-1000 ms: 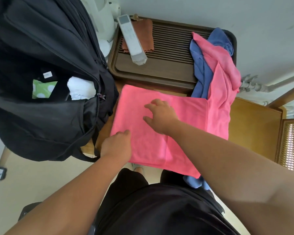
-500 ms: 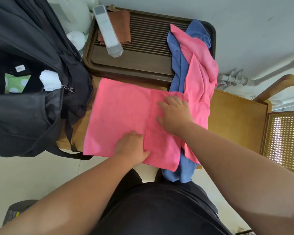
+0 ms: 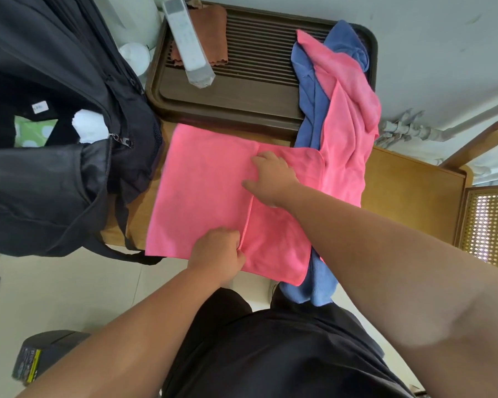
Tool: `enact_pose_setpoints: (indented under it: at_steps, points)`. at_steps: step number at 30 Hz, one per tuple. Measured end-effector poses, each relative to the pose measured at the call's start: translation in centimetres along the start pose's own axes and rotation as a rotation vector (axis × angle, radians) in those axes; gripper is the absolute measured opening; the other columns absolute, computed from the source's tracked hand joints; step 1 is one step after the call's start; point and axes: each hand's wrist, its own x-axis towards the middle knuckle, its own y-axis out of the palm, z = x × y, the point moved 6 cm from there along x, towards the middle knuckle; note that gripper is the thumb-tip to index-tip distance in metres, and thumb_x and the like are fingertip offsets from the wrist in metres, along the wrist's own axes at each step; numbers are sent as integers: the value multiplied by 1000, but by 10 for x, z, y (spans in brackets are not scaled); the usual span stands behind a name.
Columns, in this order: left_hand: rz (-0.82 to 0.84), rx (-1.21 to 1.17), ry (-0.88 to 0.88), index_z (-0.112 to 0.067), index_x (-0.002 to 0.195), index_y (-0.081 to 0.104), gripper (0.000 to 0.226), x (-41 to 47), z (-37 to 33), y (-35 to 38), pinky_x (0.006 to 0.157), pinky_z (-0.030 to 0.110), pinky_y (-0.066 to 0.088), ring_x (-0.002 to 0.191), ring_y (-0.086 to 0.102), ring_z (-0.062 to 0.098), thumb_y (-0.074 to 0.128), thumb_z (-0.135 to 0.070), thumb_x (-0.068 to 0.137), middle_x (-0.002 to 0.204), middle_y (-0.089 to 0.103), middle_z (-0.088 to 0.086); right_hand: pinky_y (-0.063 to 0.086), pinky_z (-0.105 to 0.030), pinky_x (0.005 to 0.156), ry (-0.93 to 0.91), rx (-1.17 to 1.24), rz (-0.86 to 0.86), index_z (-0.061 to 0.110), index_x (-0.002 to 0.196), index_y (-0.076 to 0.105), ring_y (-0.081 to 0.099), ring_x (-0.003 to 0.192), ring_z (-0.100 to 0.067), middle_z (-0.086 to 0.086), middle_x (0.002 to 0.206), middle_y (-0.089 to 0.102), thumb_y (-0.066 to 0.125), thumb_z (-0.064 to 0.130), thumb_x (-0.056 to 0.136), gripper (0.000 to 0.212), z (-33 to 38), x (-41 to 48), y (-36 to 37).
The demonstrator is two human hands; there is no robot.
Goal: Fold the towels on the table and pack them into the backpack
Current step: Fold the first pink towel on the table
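Note:
A pink towel point(image 3: 204, 191) lies flat on the wooden table point(image 3: 414, 202), partly folded, with a vertical fold edge near its middle. My left hand point(image 3: 217, 255) pinches that fold edge at the towel's near side. My right hand point(image 3: 272, 180) grips the same edge at the far side. A second pink towel point(image 3: 348, 116) and a blue towel point(image 3: 308, 110) lie crumpled to the right, the blue one hanging off the table's front. The open black backpack point(image 3: 49, 173) stands at the left with a white roll point(image 3: 88, 126) and a green spotted item point(image 3: 32, 133) inside.
A dark slatted tray point(image 3: 242, 93) sits behind the towel, holding a white remote point(image 3: 189, 43) and a brown cloth point(image 3: 213, 30). A cane-backed chair point(image 3: 489, 225) stands at the right. A dark box point(image 3: 41, 357) rests on the floor at lower left.
Both hands moved left along the pink towel from its right part to the middle fold edge and closed on it. The towel's right flap now lies a little farther left.

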Motion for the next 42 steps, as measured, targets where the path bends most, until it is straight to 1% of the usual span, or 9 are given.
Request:
enact_pose_setpoints:
  at_steps: [6,8,10,15,25,29,34,37,42]
  points:
    - [145,-296,56,-18,60,46,23,-9,-4,-27,50,24,34,49,41,7,67,-14,72,58,48,-6,42,-34,109,-51,316,-131,8,146,48,58,118,-20,-8,149,46,64,27,96,56,-1,-24,-21]
    - [152,-317,97,-17,59,48,23,-11,-14,-41,51,21,35,50,39,5,67,-11,70,56,46,-9,41,-23,102,-79,387,-207,9,141,55,60,103,-11,-5,148,48,65,21,96,48,-5,-36,-35]
    - [156,-348,123,-15,60,50,21,-13,-29,-52,51,22,38,49,41,3,68,-7,69,54,47,-10,37,-17,98,-114,425,-305,8,135,61,59,103,-11,-5,140,54,65,17,95,41,-11,-49,-50]
    - [187,-329,186,-20,58,52,23,-11,-73,-46,50,24,40,48,45,3,71,-11,68,50,51,-16,44,-36,102,-123,474,-463,6,124,68,58,115,-23,-8,122,64,63,9,93,31,-44,-75,-74]
    - [239,-247,148,-19,64,46,25,5,-102,37,57,32,37,59,42,15,64,-9,78,64,49,-4,38,-35,106,44,339,-193,6,139,55,48,128,-26,-11,144,48,60,19,97,44,-92,-75,-50]
    - [255,-269,138,-17,59,43,29,7,-104,35,53,29,33,55,37,15,68,-12,73,61,46,-1,38,-33,108,16,358,-231,7,139,56,50,127,-25,-9,142,51,60,18,97,44,-91,-72,-54]
    - [300,-314,130,-18,53,41,29,3,-107,11,51,29,37,50,40,14,65,-8,66,50,42,-6,49,-34,95,23,503,-450,15,122,70,62,100,-17,0,123,67,62,19,95,28,-99,-81,-70]
    - [372,-342,102,-10,60,51,18,-2,-115,13,48,28,45,46,49,13,64,-4,69,51,51,1,50,-31,91,66,523,-465,17,120,71,63,94,-12,3,122,67,62,19,95,27,-108,-82,-68]
    - [440,-274,102,-8,82,68,9,0,-119,42,63,30,53,65,63,14,71,-16,80,75,73,1,45,-35,101,94,370,-260,11,138,57,59,114,-23,-6,138,52,65,26,94,47,-114,-73,-46]
